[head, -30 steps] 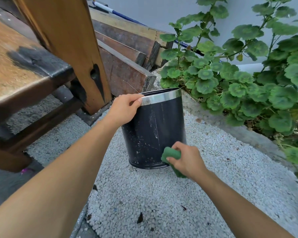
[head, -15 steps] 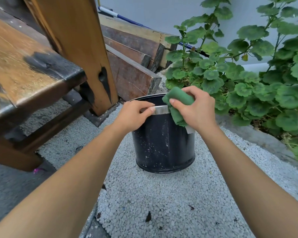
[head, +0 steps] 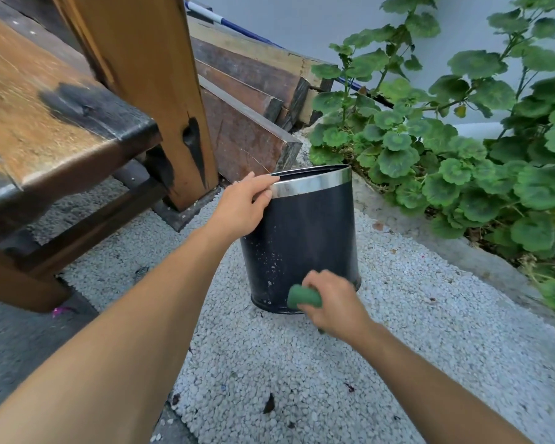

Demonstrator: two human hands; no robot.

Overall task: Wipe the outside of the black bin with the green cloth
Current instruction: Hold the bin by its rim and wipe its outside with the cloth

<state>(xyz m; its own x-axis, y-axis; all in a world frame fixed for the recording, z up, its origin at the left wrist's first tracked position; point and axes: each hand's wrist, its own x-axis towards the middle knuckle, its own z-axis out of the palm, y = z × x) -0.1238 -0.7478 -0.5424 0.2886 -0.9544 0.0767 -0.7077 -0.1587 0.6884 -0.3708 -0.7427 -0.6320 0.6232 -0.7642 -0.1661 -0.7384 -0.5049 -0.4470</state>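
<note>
At bin base, near side: right hand (head: 335, 302) clenches green cloth (head: 303, 297) against black bin (head: 305, 238) wall. Left hand (head: 242, 208) pinches steel rim (head: 311, 184), likely bracing bin against wipe pressure.

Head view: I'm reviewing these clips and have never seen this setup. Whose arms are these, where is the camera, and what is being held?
There is no machine here. A camera worn on a person's head looks forward and down, so the two bare arms are the wearer's own. The left hand grips the silver rim of the black bin, which stands on pale gravel. The right hand holds a bunched green cloth against the bin's lower side. White specks show on the bin's side. A wooden bench, stacked planks and a leafy plant surround it.
</note>
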